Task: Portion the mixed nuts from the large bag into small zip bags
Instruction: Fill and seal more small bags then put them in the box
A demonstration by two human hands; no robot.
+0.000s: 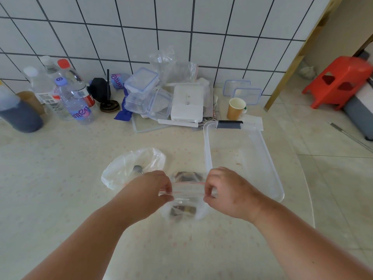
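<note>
Sealing step: you hold the small zip bag (pixel 184 196) by its red-lined top, above the surface's near middle.
Left hand (pixel 150 190): fingers pinch the strip's left end.
Right hand (pixel 224 194): fingers pinch the right end.
Contents: dark mixed nuts (pixel 182 211) sag low in the bag.
Large bag (pixel 131 168): lies open, just behind your left hand.
Clear tub (pixel 242 158): right of the bags.
Advice: keep the strip taut and level, press along end to end, and check no nut sits in the track.

one head-worn wide-angle view, forward and down, close over the table (pixel 60 199)
</note>
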